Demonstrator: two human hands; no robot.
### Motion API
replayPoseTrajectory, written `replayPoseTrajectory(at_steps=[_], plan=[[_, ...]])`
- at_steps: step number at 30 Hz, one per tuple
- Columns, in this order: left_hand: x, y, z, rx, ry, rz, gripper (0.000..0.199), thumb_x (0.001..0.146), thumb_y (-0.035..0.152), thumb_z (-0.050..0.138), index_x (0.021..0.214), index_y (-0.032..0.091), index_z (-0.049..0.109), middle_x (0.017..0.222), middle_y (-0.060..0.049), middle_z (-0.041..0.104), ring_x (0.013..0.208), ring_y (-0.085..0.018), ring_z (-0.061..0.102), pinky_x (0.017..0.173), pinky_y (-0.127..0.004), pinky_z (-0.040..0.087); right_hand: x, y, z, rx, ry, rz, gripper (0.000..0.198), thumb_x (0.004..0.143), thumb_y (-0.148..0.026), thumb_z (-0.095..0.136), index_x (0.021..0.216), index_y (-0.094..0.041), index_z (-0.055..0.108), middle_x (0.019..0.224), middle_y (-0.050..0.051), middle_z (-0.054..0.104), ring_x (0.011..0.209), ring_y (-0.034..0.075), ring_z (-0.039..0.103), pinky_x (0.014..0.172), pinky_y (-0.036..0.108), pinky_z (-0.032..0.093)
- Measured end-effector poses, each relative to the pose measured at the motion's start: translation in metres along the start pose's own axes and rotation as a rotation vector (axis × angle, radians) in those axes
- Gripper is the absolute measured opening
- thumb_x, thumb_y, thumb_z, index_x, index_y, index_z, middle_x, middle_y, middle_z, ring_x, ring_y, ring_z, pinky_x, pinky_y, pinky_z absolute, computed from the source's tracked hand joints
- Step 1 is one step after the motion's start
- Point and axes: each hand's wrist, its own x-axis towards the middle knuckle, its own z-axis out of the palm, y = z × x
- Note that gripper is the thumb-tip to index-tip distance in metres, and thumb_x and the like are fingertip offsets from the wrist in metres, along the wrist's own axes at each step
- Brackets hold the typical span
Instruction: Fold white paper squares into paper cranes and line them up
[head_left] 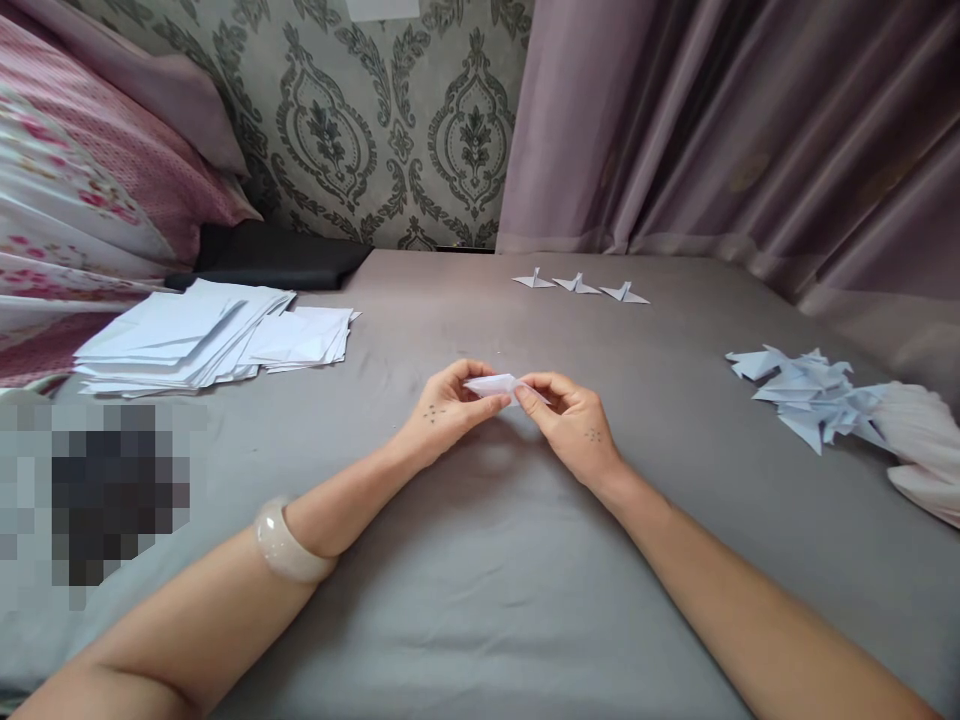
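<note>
A small piece of folded white paper [491, 384] is held just above the grey sheet, in the middle of the view. My left hand [455, 408] pinches its left part between thumb and fingers. On its right end, my right hand [564, 415] closes with the thumb on top. The fingertips of both hands nearly meet, and they cover part of the folds. Beyond my hands, three finished paper cranes [577, 284] stand in a row, wings spread.
Stacks of white paper sheets [172, 335] lie at the left, by a black flat item [277, 258]. A heap of folded paper cranes [814, 390] sits at the right beside pale cloth [922, 440]. Purple curtains [637, 120] and a patterned wall [397, 120] border the grey-covered surface [420, 620].
</note>
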Motion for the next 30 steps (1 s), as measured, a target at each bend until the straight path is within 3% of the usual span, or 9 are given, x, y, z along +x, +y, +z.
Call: replayPoseTrajectory(at_steps=[3, 5, 8, 12, 15, 18, 20, 26, 30], plan=[[0.002, -0.002, 0.001, -0.148, -0.007, -0.001, 0.034, 0.068, 0.034, 0.076, 0.092, 0.016, 0.059, 0.082, -0.002, 0.066, 0.074, -0.013, 0.059, 0.070, -0.025, 0.045, 0.001, -0.001, 0.001, 0.060, -0.016, 0.051, 0.027, 0.077, -0.046, 0.064, 0.084, -0.020, 0.065, 0.078, 0.002, 0.067, 0.075, 0.016, 0.062, 0.072, 0.030, 0.049], [0.001, -0.002, 0.002, -0.080, -0.005, 0.057, 0.027, 0.072, 0.036, 0.073, 0.086, 0.016, 0.062, 0.082, -0.003, 0.066, 0.076, -0.014, 0.059, 0.073, -0.027, 0.045, 0.001, 0.000, 0.001, -0.003, -0.028, 0.014, 0.024, 0.079, -0.044, 0.063, 0.085, -0.021, 0.064, 0.078, 0.002, 0.067, 0.075, 0.016, 0.062, 0.073, 0.030, 0.049], [-0.002, -0.001, 0.002, 0.253, 0.046, 0.260, 0.017, 0.080, 0.034, 0.064, 0.082, 0.017, 0.063, 0.079, -0.003, 0.064, 0.075, -0.014, 0.057, 0.072, -0.027, 0.044, 0.000, 0.002, -0.001, -0.228, 0.011, -0.185, 0.016, 0.083, -0.037, 0.061, 0.090, -0.023, 0.064, 0.089, 0.003, 0.067, 0.083, 0.017, 0.061, 0.076, 0.032, 0.048], [-0.005, -0.002, -0.004, 0.823, 0.072, 0.625, 0.015, 0.089, 0.024, 0.047, 0.086, 0.019, 0.062, 0.093, -0.008, 0.065, 0.085, -0.018, 0.055, 0.077, -0.032, 0.041, -0.001, 0.001, -0.007, -0.600, -0.013, -0.503, 0.015, 0.091, -0.024, 0.051, 0.095, -0.025, 0.066, 0.095, 0.005, 0.066, 0.089, 0.018, 0.057, 0.083, 0.033, 0.043], [-0.005, -0.002, -0.007, 1.135, -0.008, 0.712, 0.023, 0.091, 0.019, 0.039, 0.087, 0.018, 0.061, 0.095, -0.011, 0.066, 0.084, -0.020, 0.054, 0.075, -0.035, 0.038, -0.002, 0.000, -0.009, -0.879, -0.084, -0.633, 0.023, 0.093, -0.018, 0.043, 0.097, -0.021, 0.066, 0.096, 0.006, 0.067, 0.087, 0.019, 0.055, 0.080, 0.033, 0.040], [-0.003, -0.003, -0.007, 1.267, -0.119, 0.674, 0.023, 0.089, 0.014, 0.037, 0.087, 0.016, 0.061, 0.093, -0.011, 0.064, 0.083, -0.022, 0.054, 0.073, -0.035, 0.038, -0.003, 0.001, -0.007, -1.083, -0.175, -0.658, 0.027, 0.094, -0.014, 0.039, 0.092, -0.018, 0.066, 0.093, 0.008, 0.067, 0.084, 0.020, 0.054, 0.077, 0.035, 0.037], [-0.002, -0.005, -0.007, 1.225, -0.198, 0.600, 0.021, 0.084, 0.011, 0.040, 0.089, 0.016, 0.061, 0.090, -0.010, 0.063, 0.082, -0.021, 0.054, 0.074, -0.033, 0.039, -0.004, 0.003, -0.007, -1.128, -0.245, -0.611, 0.027, 0.092, -0.012, 0.039, 0.088, -0.017, 0.066, 0.088, 0.008, 0.066, 0.082, 0.020, 0.054, 0.075, 0.035, 0.037], [0.000, -0.001, -0.014, 0.851, -0.335, 0.360, 0.025, 0.068, 0.009, 0.052, 0.089, 0.016, 0.063, 0.088, -0.006, 0.059, 0.079, -0.016, 0.055, 0.071, -0.026, 0.044, -0.008, 0.007, -0.015, -0.877, -0.298, -0.311, 0.025, 0.081, -0.009, 0.049, 0.095, -0.023, 0.066, 0.095, 0.003, 0.064, 0.088, 0.017, 0.057, 0.073, 0.028, 0.042], [0.002, 0.009, -0.022, 0.773, -0.370, 0.227, 0.021, 0.070, 0.017, 0.056, 0.089, 0.017, 0.066, 0.091, -0.005, 0.058, 0.076, -0.015, 0.055, 0.070, -0.026, 0.044, -0.006, 0.003, -0.018, -0.808, -0.309, -0.239, 0.024, 0.075, -0.013, 0.052, 0.091, -0.023, 0.067, 0.093, 0.002, 0.064, 0.086, 0.017, 0.057, 0.072, 0.028, 0.044]])
